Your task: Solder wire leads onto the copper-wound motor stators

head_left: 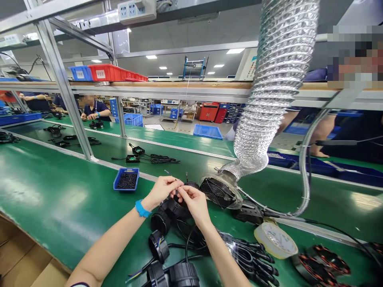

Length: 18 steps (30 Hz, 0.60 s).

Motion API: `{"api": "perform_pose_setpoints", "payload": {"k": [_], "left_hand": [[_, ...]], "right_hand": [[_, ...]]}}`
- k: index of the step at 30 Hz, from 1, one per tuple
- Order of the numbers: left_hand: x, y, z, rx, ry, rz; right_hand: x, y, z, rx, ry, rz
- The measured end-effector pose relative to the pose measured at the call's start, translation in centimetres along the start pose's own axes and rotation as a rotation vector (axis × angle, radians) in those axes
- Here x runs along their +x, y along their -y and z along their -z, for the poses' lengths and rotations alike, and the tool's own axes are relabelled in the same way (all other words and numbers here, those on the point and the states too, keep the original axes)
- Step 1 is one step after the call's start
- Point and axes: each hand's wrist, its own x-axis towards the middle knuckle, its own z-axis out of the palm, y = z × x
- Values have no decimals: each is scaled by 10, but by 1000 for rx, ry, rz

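Observation:
My left hand point(163, 190), with a blue wristband point(142, 209), and my right hand point(196, 203) meet fingertip to fingertip. Both are closed in a pinch; the small thing between the fingers is too hidden to name. Right below them sits a black round housing point(176, 209), partly covered by the fingers. Thin wire ends point(167, 172) stick up just behind my left hand. More black ring-shaped housings point(158, 246) with coloured wires lie nearer to me, beside bundled black cables point(248, 257). A blue tray point(126, 179) of small black pieces stands left of my hands.
A fan point(220, 191) joined to a silver duct point(275, 91) stands right of my hands. Beyond it lie a tape roll point(275, 240) and copper-wound stators point(323, 261). Green circuit boards with cables point(133, 158) rest on the belt behind. Co-workers point(96, 109) sit across.

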Motion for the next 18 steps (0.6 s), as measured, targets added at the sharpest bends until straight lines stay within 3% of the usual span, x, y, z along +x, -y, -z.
{"api": "perform_pose_setpoints", "payload": {"k": [8,12,18], "left_hand": [[2,7,6,32,-118,-34],[3,14,4,68,-123,-19],[4,24,3,-7,-22,-8]], "right_hand": [[4,-8,14,-439,95,56],[3,-6,15,-491,81,57],[-1,-1,10,-469,121,81]]}}
